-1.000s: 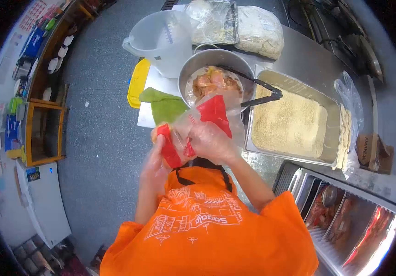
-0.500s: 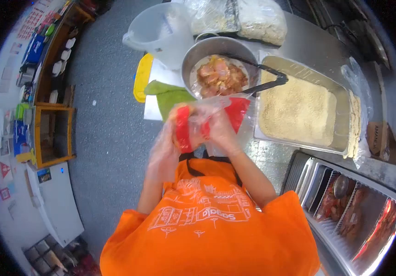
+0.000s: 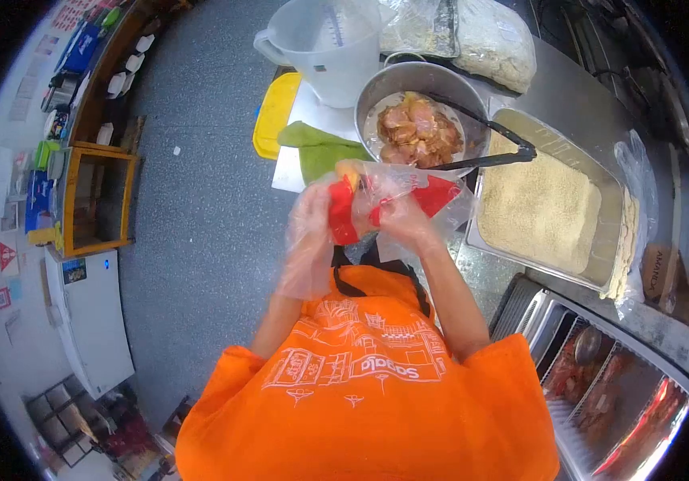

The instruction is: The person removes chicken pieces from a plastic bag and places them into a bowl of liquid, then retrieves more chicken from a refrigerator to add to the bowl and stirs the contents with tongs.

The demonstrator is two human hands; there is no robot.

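My left hand (image 3: 310, 218), covered by a loose clear plastic glove, is closed on the left side of a clear plastic bag with red print (image 3: 433, 197). My right hand (image 3: 404, 223) pinches the same bag, its fingers bunched against the film. Something yellowish (image 3: 349, 171) shows at the bag's upper left; what it is I cannot make out. Both hands are in front of my orange shirt, just short of the steel pot (image 3: 367, 104). Raw meat pieces (image 3: 418, 128) fill the middle of that pot, and black tongs (image 3: 513, 156) lean across its right rim.
Right of the pot is a deep metal tray (image 3: 613, 240) of pale crumbs (image 3: 538, 210). A green cloth (image 3: 324, 152), a yellow lid (image 3: 274, 120) and a clear measuring jug (image 3: 324, 56) are on the left. Filled plastic bags (image 3: 493, 44) lie behind. An open chilled drawer (image 3: 601, 377) holds meat.
The view has shifted, so the counter things appear farther right. My hands remain on the bag, and my right hand has its fingers bunched on the film.
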